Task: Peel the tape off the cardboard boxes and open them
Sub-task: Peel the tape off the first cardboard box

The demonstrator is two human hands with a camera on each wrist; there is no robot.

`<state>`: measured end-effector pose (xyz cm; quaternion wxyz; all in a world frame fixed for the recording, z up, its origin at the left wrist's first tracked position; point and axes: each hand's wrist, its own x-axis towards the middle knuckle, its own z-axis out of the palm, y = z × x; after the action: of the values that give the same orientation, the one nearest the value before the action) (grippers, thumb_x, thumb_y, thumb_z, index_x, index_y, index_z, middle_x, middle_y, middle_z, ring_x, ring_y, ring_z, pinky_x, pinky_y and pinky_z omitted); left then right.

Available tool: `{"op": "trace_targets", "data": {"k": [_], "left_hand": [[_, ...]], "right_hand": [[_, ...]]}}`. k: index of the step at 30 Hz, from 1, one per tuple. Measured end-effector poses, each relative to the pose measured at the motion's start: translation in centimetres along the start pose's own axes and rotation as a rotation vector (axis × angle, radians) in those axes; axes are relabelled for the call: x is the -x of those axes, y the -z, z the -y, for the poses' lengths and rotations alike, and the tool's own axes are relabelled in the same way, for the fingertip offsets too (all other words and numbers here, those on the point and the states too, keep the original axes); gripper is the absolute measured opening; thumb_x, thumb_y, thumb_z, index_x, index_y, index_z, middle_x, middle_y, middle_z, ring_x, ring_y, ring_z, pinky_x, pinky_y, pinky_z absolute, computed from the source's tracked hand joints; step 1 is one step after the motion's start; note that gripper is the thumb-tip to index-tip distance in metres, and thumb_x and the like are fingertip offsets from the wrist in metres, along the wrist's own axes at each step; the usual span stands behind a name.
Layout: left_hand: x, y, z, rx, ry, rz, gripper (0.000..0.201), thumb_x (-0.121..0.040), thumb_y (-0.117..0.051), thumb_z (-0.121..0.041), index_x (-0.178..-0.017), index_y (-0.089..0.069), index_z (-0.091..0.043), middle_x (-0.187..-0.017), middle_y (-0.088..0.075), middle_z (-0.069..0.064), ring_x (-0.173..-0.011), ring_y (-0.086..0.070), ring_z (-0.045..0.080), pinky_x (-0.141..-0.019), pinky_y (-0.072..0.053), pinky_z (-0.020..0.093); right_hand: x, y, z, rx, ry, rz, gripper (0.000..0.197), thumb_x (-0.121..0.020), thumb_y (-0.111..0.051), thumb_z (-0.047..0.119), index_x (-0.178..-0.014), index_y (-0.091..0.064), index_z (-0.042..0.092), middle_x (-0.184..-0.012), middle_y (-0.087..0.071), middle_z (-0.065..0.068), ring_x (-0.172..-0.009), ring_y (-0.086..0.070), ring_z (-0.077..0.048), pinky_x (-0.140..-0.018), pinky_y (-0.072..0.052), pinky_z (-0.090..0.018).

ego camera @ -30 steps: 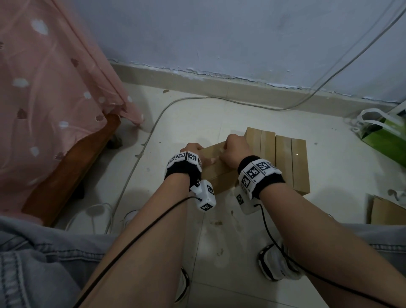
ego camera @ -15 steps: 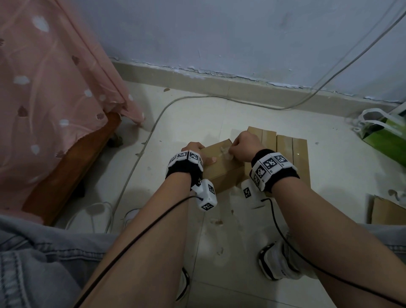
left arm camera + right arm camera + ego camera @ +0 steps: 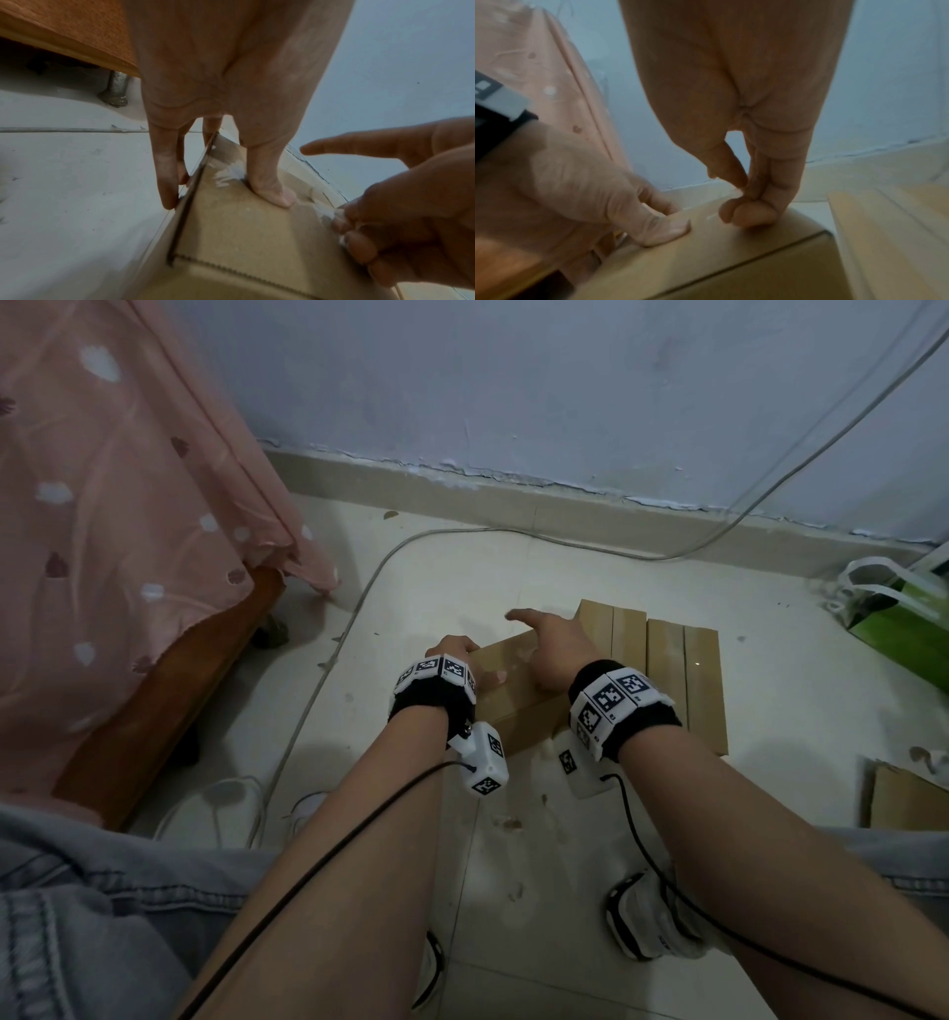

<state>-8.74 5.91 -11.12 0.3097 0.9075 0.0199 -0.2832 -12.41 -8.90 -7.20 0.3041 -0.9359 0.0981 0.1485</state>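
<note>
pink dotted curtain (image 3: 128, 505) is hanging over a wooden bed frame (image 3: 169, 690) at far left, taking up the biggest share of the head view. blue-grey wall (image 3: 565, 392) is running across the back, pale tiled floor (image 3: 436, 577) below it, with a grey cable (image 3: 328, 670) trailing along the floor left of the work area. a row of four cardboard boxes (image 3: 683, 670) is lying side by side on the floor just behind and right of the hands. green bag (image 3: 904, 629) is sitting at far right, a flat cardboard piece (image 3: 904, 798) near the right edge, a white shoe (image 3: 652, 922) under the right forearm.

the cardboard box (image 3: 513, 695) being worked is sitting on the floor, centre, touching the row.

left hand (image 3: 457, 649) is gripping the box's left end: thumb (image 3: 270, 182) pressing on the top face over clear tape (image 3: 226, 172), fingers (image 3: 164, 172) down the side wall.

right hand (image 3: 554, 644) is resting on the box top, index finger pointing out straight to the left, other fingers (image 3: 746, 215) curled and pinching a bit of tape at the top's right edge.
</note>
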Motion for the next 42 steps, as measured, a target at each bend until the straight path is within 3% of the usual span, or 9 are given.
{"op": "trace_targets", "data": {"k": [4,10,14,19,24,29,32,37,42], "left_hand": [[0.0,-0.1,0.1,-0.003,-0.013,-0.016,0.055,-0.077,-0.08,-0.041,-0.122,-0.063,-0.015,-0.118,-0.067,0.009,-0.109,-0.062,0.029,-0.08,-0.043,0.027],[0.1,-0.2,0.0,0.001,-0.006,-0.026,0.056,-0.076,-0.08,-0.041,-0.122,-0.063,-0.014,-0.119,-0.066,0.009,-0.11,-0.061,0.028,-0.08,-0.041,0.027],[0.1,-0.1,0.0,-0.007,-0.003,-0.019,0.053,-0.076,-0.08,-0.041,-0.119,-0.064,-0.015,-0.114,-0.067,0.008,-0.108,-0.062,0.029,-0.079,-0.042,0.027],[0.2,0.1,0.1,-0.011,-0.003,-0.008,0.054,-0.076,-0.08,-0.042,-0.12,-0.064,-0.016,-0.116,-0.067,0.007,-0.108,-0.062,0.029,-0.08,-0.042,0.027],[0.1,-0.1,-0.1,-0.011,-0.02,-0.022,0.05,-0.076,-0.08,-0.04,-0.117,-0.066,-0.015,-0.111,-0.069,0.009,-0.106,-0.064,0.028,-0.082,-0.047,0.028],[0.2,-0.2,0.0,-0.008,-0.02,-0.027,0.052,-0.077,-0.08,-0.041,-0.118,-0.065,-0.014,-0.115,-0.068,0.009,-0.11,-0.062,0.029,-0.089,-0.048,0.03],[0.2,-0.2,0.0,-0.02,-0.021,-0.031,0.051,-0.078,-0.079,-0.041,-0.119,-0.065,-0.012,-0.118,-0.067,0.009,-0.111,-0.061,0.028,-0.085,-0.044,0.028],[0.0,-0.2,0.1,-0.026,-0.018,-0.03,0.057,-0.076,-0.08,-0.043,-0.123,-0.063,-0.017,-0.122,-0.066,0.007,-0.113,-0.061,0.027,-0.086,-0.045,0.028],[-0.4,-0.2,0.1,-0.035,0.012,-0.019,0.064,-0.075,-0.08,-0.044,-0.13,-0.059,-0.019,-0.131,-0.06,0.006,-0.119,-0.057,0.027,-0.098,-0.047,0.035]], "right_hand": [[-0.2,0.1,0.2,0.113,0.041,0.034,0.038,-0.094,-0.045,0.006,-0.123,-0.066,0.018,-0.131,-0.06,-0.011,-0.114,-0.059,-0.028,-0.094,-0.05,-0.032],[-0.1,0.1,0.2,0.141,0.004,0.022,0.029,-0.086,-0.044,0.001,-0.097,-0.07,0.008,-0.108,-0.065,-0.016,-0.093,-0.062,-0.03,-0.08,-0.053,-0.034],[-0.1,0.1,-0.2,0.065,0.043,0.011,0.034,-0.087,-0.044,0.001,-0.103,-0.068,0.018,-0.113,-0.063,-0.011,-0.094,-0.06,-0.028,-0.071,-0.046,-0.031],[-0.3,0.3,-0.6,0.063,0.087,0.066,0.04,-0.09,-0.042,0.002,-0.113,-0.066,0.025,-0.121,-0.06,-0.01,-0.097,-0.06,-0.028,-0.071,-0.045,-0.029],[-0.7,-0.1,-0.3,0.129,0.041,0.062,0.031,-0.092,-0.057,0.024,-0.122,-0.055,0.019,-0.111,-0.06,-0.008,-0.093,-0.054,-0.021,-0.073,-0.04,-0.028],[-0.7,-0.9,0.3,0.209,0.017,-0.036,0.017,-0.089,-0.06,0.014,-0.104,-0.059,0.008,-0.105,-0.06,-0.013,-0.093,-0.058,-0.028,-0.072,-0.045,-0.031],[-0.9,-1.4,0.4,0.221,-0.024,-0.037,0.009,-0.088,-0.062,0.012,-0.089,-0.057,0.005,-0.099,-0.061,-0.016,-0.09,-0.058,-0.031,-0.068,-0.043,-0.032],[-1.3,-1.1,-0.5,0.096,-0.072,-0.091,0.016,-0.087,-0.068,0.011,-0.096,-0.068,-0.003,-0.1,-0.066,-0.018,-0.094,-0.062,-0.032,-0.078,-0.051,-0.035],[-1.0,0.0,-1.6,0.002,-0.135,-0.142,0.014,-0.089,-0.067,0.01,-0.094,-0.072,-0.002,-0.101,-0.068,-0.015,-0.098,-0.063,-0.029,-0.08,-0.053,-0.033]]}}
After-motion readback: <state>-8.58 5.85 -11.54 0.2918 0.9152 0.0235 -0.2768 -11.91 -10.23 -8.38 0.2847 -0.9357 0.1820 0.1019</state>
